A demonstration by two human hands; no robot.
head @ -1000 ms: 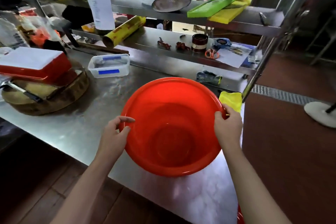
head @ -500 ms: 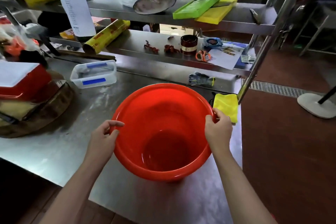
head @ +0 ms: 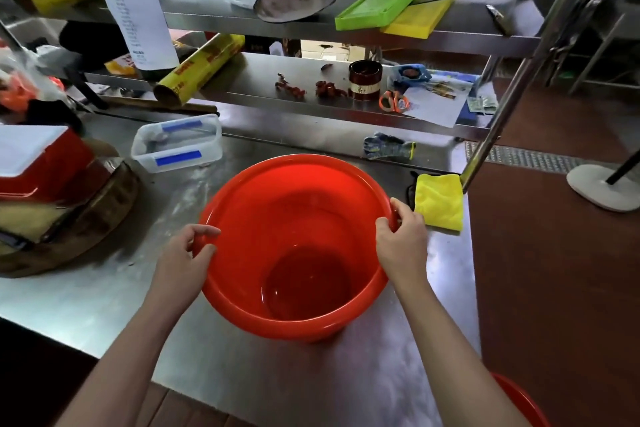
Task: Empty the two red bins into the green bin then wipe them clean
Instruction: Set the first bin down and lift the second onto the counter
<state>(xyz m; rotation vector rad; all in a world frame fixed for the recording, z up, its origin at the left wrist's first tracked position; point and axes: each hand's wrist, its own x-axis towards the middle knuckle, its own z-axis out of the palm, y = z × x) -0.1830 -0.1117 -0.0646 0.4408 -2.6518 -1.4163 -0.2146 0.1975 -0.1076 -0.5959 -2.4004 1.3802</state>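
Observation:
A red bin (head: 298,204) stands upright on the steel table (head: 104,295), its inside bare and shiny. My left hand (head: 183,260) grips its left rim, thumb inside and fingers outside. My right hand (head: 401,239) grips the right rim the same way. A yellow cloth (head: 440,201) lies on the table just right of the bin, close to my right hand. Part of a second red bin (head: 523,402) shows at the bottom right, below the table's edge. No green bin is in view.
A clear plastic box (head: 176,144) with blue tape sits behind the bin to the left. A round wooden block (head: 86,218) carrying a red box (head: 45,163) stands at the left. A glove (head: 386,146) lies at the back. Shelves above hold cling-film rolls, scissors and trays. A steel post (head: 491,135) rises by the cloth.
The bin went from tilted toward me to standing flat on the table. Both hands stayed on its rim.

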